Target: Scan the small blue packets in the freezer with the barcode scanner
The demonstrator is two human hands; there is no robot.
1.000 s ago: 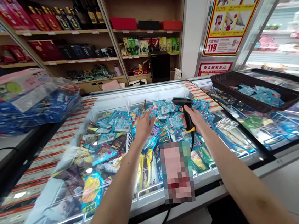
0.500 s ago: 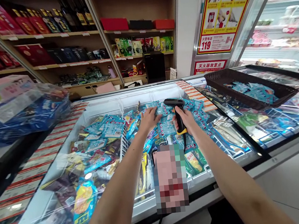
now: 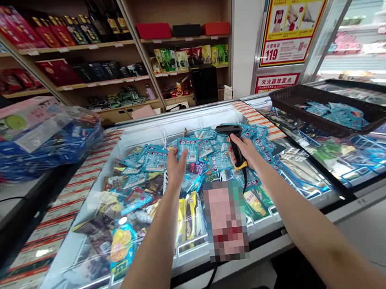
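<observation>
My right hand (image 3: 244, 150) is wrapped round the grip of a black and yellow barcode scanner (image 3: 230, 129), its head pointing left. A small blue packet (image 3: 188, 150) is held up in my left hand (image 3: 177, 165), gripped along its near edge, with a printed barcode facing me. Around and below both hands, many similar blue packets (image 3: 155, 161) lie spread over the glass top of a chest freezer (image 3: 152, 277). The scanner's cable hangs down toward a blurred-out pinkish patch (image 3: 225, 219) near the front edge.
A brown basket (image 3: 374, 128) with several blue packets stands at the right. Plastic-wrapped boxes (image 3: 36, 133) sit at the left. Shelves (image 3: 106, 45) with bottles and boxes line the back wall. Price-label strips (image 3: 57, 200) run along the freezer lid.
My left hand has taken up a blue packet from the pile and moved left with it. The scanner stays in my right hand. The view has shifted slightly.
</observation>
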